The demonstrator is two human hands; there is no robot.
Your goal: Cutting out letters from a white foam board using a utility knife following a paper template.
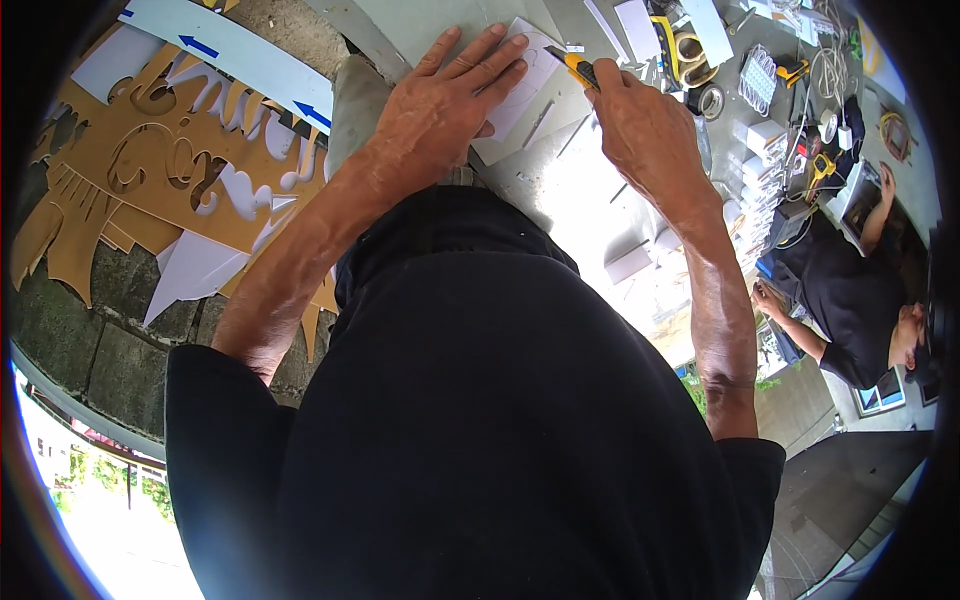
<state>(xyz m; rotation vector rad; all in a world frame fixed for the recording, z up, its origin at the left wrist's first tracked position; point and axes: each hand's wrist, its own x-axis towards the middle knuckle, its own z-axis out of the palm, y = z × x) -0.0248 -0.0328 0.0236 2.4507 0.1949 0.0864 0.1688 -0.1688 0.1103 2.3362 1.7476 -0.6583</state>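
My left hand lies with fingers spread over the left side of a white sheet that has a drawn curved outline, on a grey board at the top middle. My right hand grips a yellow and black utility knife, its blade end over the sheet's upper right edge. Narrow white strips lie just right of the knife. My left thumb is partly hidden.
Brown cut-out sheets and offcuts cover the left ground. The right worktop holds tape rolls, cables, several tools and small white blocks. A co-worker in dark clothing is at the far right, arms over the worktop.
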